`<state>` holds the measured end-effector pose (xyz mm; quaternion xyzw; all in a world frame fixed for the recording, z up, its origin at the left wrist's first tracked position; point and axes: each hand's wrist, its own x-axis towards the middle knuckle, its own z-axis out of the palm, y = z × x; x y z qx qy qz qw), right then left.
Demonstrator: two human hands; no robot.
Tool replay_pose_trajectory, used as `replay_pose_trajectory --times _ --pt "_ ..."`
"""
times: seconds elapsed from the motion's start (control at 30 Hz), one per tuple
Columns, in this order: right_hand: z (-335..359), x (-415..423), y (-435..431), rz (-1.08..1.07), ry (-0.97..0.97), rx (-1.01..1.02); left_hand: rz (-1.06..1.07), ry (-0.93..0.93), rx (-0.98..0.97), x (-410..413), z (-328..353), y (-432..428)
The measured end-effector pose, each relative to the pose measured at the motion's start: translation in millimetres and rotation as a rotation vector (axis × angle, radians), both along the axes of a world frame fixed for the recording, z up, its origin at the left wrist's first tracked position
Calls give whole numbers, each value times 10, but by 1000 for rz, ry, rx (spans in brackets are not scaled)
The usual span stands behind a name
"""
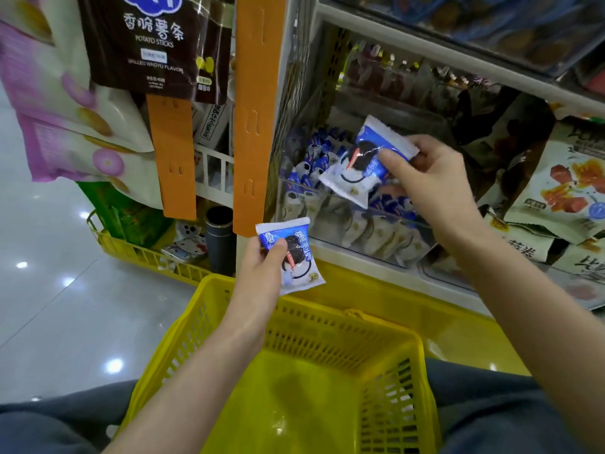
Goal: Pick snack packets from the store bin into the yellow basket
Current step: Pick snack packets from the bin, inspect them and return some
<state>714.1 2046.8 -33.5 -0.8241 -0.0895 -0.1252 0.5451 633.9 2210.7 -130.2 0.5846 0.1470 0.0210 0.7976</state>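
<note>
A clear store bin (330,239) on the shelf holds several blue-and-white snack packets (314,158). Over the bin, my right hand (432,185) grips one blue-and-white packet (363,162) by its right end. My left hand (262,273) holds a second packet (299,257) of the same kind, upright, just above the far rim of the yellow basket (327,326). The basket rests on my lap between my knees, and its bottom shows no packets.
Two orange hanging strips (250,113) and large potato-stick bags (154,44) hang at left. A smaller yellow wire basket (144,253) with a dark flask stands on the shiny floor. More snack bags (563,191) crowd the shelf to the right.
</note>
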Motion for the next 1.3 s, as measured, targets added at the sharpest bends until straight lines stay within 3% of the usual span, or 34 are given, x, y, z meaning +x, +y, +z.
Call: replay_pose_trajectory --times 0.07,0.2,0.4,0.6,0.87,1.07,1.2,1.3 --pt "0 253 31 -78 -48 -165 -3 -9 37 -9 14 -7" --pt "-161 565 184 -54 79 -595 -36 -28 64 -24 17 -5" --pt "-65 776 217 55 175 -888 -51 -30 35 -10 57 27" --pt "-171 850 304 138 363 -786 -50 -41 4 9 74 7" --pt "-138 964 250 309 520 -852 -56 -8 -4 15 63 3" --pt "-360 1004 289 177 435 -803 -78 18 28 15 52 -24" --pt "-401 996 405 127 358 -906 -99 36 27 23 52 -38" --pt "-295 970 366 210 486 -658 -108 41 34 31 41 -43"
